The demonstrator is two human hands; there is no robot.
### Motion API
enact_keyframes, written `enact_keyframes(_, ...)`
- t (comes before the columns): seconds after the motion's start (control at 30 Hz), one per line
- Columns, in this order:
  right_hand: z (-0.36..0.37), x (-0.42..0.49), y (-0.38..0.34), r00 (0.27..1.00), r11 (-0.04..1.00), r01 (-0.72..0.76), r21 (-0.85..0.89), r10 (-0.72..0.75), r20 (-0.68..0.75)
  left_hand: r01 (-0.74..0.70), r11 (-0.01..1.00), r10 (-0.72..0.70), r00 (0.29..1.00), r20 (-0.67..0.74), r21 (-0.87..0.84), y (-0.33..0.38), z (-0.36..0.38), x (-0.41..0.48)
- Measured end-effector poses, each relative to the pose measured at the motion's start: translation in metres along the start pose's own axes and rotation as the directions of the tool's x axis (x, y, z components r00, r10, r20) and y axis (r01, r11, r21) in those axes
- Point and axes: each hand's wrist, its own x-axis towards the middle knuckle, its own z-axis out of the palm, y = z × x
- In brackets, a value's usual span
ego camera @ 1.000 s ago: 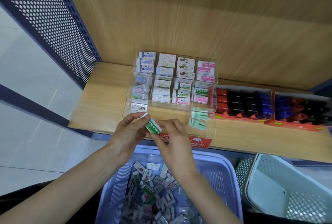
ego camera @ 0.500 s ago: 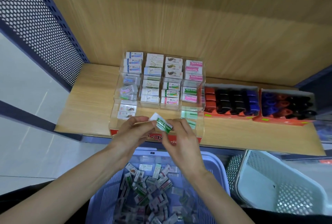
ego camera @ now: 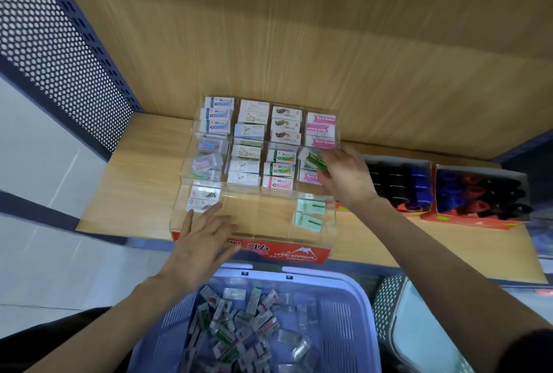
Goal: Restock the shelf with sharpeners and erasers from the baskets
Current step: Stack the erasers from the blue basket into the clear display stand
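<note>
A clear tiered eraser display (ego camera: 254,223) with a red front label stands on the wooden shelf (ego camera: 143,169). My right hand (ego camera: 344,175) pinches a green-and-white eraser (ego camera: 312,160) over the middle tier of the display's rightmost column. My left hand (ego camera: 203,241) hovers with spread fingers over the display's front left corner and holds nothing. Below, a lilac basket (ego camera: 353,312) holds several loose wrapped erasers (ego camera: 239,327). Two red cartons of sharpeners (ego camera: 398,184) (ego camera: 478,193) sit to the right on the shelf.
A white perforated basket (ego camera: 398,321) stands right of the lilac one. A blue perforated metal panel (ego camera: 59,52) walls the shelf's left side, and a wooden back panel (ego camera: 299,28) rises behind. Pale floor tiles lie at the left.
My right hand carried the green eraser from the front of the display up and right to the rightmost column. My left hand let go of it and spread open.
</note>
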Motion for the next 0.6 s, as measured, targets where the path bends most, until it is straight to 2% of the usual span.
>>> enact_keyframes(0.1,-0.009,-0.003,0.011,0.999,1.000,0.030,-0.002,-0.030,0.016,-0.019,0.998,0.019,1.000,-0.004,0.054,-0.005,0.013,0.000)
enact_keyframes(0.3,-0.020,-0.005,0.017,0.937,0.967,0.253,-0.031,-0.237,0.257,-0.038,0.992,0.051,0.993,-0.103,0.121,-0.005,0.020,0.002)
enact_keyframes(0.5,-0.010,0.009,-0.004,0.910,0.980,0.149,-0.132,-0.084,0.405,-0.052,0.990,0.070,0.987,-0.142,0.130,-0.007,0.025,0.002)
enact_keyframes(0.6,-0.005,0.012,-0.002,0.894,0.979,0.165,-0.116,-0.099,0.438,-0.053,0.991,0.070,0.987,-0.146,0.122,-0.009,0.027,0.001)
